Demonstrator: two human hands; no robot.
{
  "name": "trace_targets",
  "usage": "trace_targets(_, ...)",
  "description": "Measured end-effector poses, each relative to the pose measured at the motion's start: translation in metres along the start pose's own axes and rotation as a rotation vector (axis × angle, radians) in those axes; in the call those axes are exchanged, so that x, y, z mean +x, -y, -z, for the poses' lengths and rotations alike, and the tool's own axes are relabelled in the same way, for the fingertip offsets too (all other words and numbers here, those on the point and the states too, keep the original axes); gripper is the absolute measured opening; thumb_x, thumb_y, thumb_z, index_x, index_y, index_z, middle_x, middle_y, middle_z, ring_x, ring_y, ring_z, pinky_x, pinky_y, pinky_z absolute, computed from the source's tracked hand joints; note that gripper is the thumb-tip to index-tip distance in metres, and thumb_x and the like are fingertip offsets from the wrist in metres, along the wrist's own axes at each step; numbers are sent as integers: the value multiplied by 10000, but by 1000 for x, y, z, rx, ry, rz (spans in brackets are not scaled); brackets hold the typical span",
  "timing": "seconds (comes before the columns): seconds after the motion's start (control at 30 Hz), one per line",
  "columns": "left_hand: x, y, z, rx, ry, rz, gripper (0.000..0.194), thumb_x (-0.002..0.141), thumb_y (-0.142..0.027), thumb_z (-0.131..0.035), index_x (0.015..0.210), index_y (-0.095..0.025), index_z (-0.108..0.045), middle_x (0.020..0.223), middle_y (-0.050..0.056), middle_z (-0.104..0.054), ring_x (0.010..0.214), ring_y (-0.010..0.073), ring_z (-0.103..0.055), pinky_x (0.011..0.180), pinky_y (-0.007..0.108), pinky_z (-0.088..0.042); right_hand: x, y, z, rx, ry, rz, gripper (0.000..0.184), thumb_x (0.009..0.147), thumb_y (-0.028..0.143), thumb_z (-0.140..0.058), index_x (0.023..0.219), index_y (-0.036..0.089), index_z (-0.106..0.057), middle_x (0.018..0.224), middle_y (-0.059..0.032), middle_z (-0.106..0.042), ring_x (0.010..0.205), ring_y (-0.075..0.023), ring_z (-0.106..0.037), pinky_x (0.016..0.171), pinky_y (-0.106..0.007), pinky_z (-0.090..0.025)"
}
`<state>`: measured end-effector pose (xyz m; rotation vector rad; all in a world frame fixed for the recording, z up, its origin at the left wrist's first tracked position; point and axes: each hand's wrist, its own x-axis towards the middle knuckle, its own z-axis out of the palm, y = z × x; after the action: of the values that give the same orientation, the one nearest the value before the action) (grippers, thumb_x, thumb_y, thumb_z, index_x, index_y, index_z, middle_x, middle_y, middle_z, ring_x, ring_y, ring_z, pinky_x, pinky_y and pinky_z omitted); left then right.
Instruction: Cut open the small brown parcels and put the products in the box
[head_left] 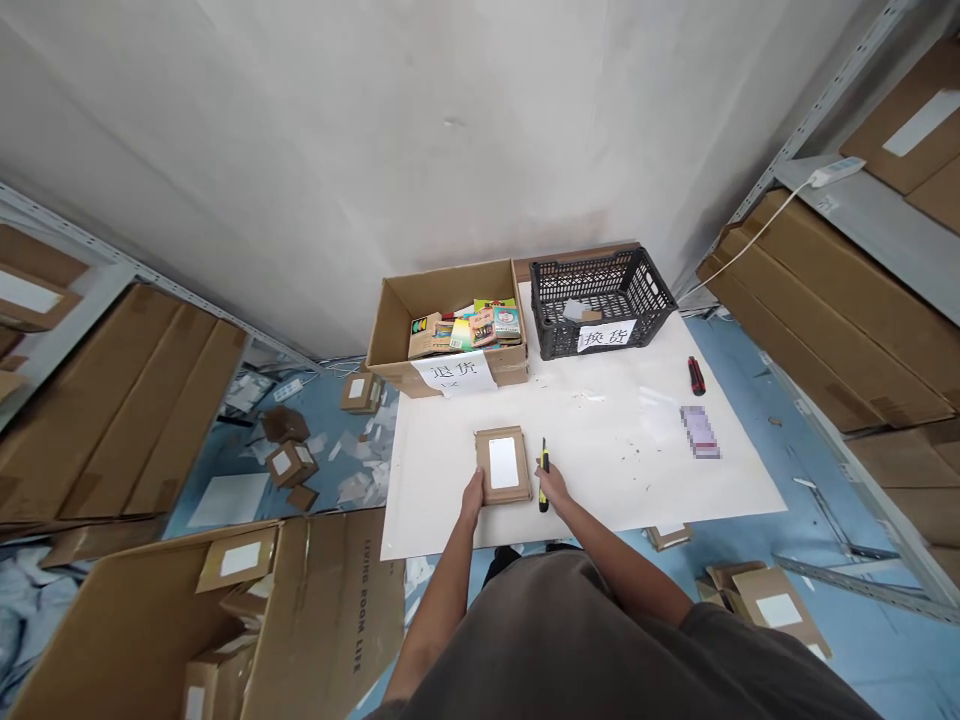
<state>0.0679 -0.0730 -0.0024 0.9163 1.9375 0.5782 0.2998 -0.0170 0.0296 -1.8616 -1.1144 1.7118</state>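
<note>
A small flat cardboard parcel (491,487) with a white label on top lies on the white table (600,440), near its front edge. My left hand (472,495) grips the parcel's lower left edge, with some of the fingers hidden from above. Just right of the parcel, my right hand (553,484) is closed around a yellow and black utility knife (544,490). The knife's tip points away from me, and a narrow gap separates it from the parcel.
Behind stand an open carton (390,377) of small books and boxes and a black plastic crate (559,345). A red and black cutter (696,377) lies at the right, beyond a blurred purple item (700,432). A large open carton (330,600) of parcels stands at lower left.
</note>
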Motion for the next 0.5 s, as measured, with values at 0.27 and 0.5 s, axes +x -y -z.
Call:
trace_targets(0.27,-15,-5,-38,-355,11,30,573,849,-542,-710,1285,-174,-658,1266,158,-739,1189,305,-689,1012,453,-545,-2,-13,1,62,177,69,401,793,350,-584,1134,179,-706,1129,-94,-760,1101,-281,-677,952,-339,-518)
trace_targets(0.5,-3,-12,-16,-231,-4,-43,510,994,-515,-421,1384,-228,-580,1228,124,-747,1090,269,-734,889,395,-581,-15,23,-9,357,209,213,492,805,440,-612,1254,258,-699,1296,-76,-718,1315,-281,-593,1062,-374,-488)
